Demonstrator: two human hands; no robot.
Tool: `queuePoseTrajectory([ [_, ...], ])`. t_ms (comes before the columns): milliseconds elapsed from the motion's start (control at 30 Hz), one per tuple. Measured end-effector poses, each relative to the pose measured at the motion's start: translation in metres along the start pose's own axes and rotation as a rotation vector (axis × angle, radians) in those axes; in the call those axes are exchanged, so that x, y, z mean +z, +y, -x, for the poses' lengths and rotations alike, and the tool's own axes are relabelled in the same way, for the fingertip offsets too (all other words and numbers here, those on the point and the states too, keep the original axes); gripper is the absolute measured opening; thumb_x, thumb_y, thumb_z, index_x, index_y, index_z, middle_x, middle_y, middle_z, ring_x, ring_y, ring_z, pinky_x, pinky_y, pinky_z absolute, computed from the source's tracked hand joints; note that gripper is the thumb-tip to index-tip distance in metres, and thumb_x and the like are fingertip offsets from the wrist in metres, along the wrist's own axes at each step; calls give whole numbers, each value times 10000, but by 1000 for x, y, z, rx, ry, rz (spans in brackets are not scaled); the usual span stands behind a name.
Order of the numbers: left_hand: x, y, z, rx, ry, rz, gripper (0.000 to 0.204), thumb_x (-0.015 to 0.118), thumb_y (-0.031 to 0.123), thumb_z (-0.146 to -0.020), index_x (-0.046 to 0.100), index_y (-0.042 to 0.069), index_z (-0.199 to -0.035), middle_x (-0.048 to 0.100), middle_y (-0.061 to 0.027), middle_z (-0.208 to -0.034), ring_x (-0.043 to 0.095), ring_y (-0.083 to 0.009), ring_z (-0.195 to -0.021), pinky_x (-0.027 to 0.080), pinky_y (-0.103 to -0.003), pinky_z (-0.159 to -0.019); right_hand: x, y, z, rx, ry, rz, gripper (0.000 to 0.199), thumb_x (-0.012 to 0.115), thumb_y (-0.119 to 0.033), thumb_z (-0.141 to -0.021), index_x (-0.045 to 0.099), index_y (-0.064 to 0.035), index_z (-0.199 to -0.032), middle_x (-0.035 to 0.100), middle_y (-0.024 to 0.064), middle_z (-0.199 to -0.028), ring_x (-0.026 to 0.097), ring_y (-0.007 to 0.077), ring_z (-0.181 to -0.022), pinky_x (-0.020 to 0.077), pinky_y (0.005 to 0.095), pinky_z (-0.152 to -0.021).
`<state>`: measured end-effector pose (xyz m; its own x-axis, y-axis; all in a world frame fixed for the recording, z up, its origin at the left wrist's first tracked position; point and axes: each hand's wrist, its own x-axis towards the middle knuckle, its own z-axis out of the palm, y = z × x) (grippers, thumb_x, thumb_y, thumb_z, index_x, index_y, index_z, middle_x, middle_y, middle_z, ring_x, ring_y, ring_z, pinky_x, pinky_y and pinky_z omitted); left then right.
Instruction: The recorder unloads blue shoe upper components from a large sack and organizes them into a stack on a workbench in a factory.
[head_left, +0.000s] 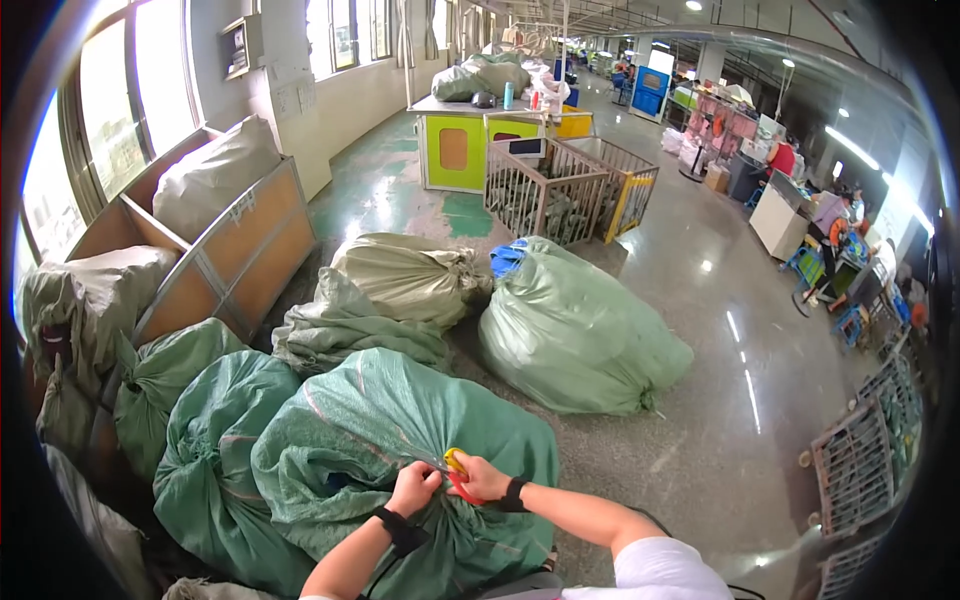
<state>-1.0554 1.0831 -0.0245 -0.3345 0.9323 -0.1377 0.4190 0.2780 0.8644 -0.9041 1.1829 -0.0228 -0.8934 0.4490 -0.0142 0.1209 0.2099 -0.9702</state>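
Note:
A large green woven sack (350, 400) bulges in front of me, its cloth drawn into folds toward a gathered spot. At that spot my left hand (414, 488) is closed on the bunched sack cloth. Right beside it, my right hand (482, 480) grips scissors (456, 461) with yellow and red handles. Their blades point left into the folds, close to my left fingers; the tips are hard to make out. Each wrist wears a black band. Against this sack's left side leans another green sack (215, 440).
Ahead lie a pale green sack (580, 330) and a beige sack (400, 275). On the left stands a wooden-panelled bin (250, 250) holding a white sack. Farther off are a metal cage cart (548, 195) and a green-fronted table (455, 150). People work at the far right.

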Motion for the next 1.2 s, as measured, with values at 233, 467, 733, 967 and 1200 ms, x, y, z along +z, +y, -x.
queuePoseTrajectory([
  [233, -6, -7, -1, 18, -44, -47, 213, 579, 196, -768, 626, 10, -862, 624, -155, -781, 615, -267, -728, 477, -337, -671, 3, 15, 17, -45, 84, -413, 406, 732, -20, -701, 438, -51, -979, 492, -5, -843, 474, 88, -779, 429, 231, -731],
  [467, -26, 13, -9, 82, -395, -237, 268, 573, 251, -823, 616, -1, -902, 613, -144, -741, 584, -220, -669, 455, -325, -632, 15, 16, 13, 23, 116, -90, 376, 679, 20, -715, 428, -30, -989, 525, 21, -868, 507, 103, -806, 503, 278, -734],
  [733, 14, -23, 12, -57, 205, 114, 248, 516, 203, -839, 583, -34, -808, 602, -181, -718, 587, -300, -668, 448, -379, -625, 34, 31, -6, 19, 152, -255, 374, 661, 14, -744, 454, -48, -1050, 525, -3, -882, 525, 105, -843, 497, 288, -668],
  [967, 23, -50, 11, -227, 301, 463, 219, 515, 173, -854, 584, -32, -824, 594, -93, -681, 555, -201, -639, 431, -329, -598, 5, 43, 39, 25, 255, -335, 374, 759, -32, -660, 513, -39, -941, 532, -13, -835, 506, 87, -779, 430, 240, -712],
  [1200, 5, -17, 36, 50, -5, -111, 417, 648, 293, -724, 580, -27, -982, 623, -200, -907, 605, -297, -853, 469, -360, -760, 27, -3, 43, -34, 361, 230, 468, 761, -180, -639, 472, -23, -972, 553, 109, -823, 564, 259, -821, 443, 315, -723],
])
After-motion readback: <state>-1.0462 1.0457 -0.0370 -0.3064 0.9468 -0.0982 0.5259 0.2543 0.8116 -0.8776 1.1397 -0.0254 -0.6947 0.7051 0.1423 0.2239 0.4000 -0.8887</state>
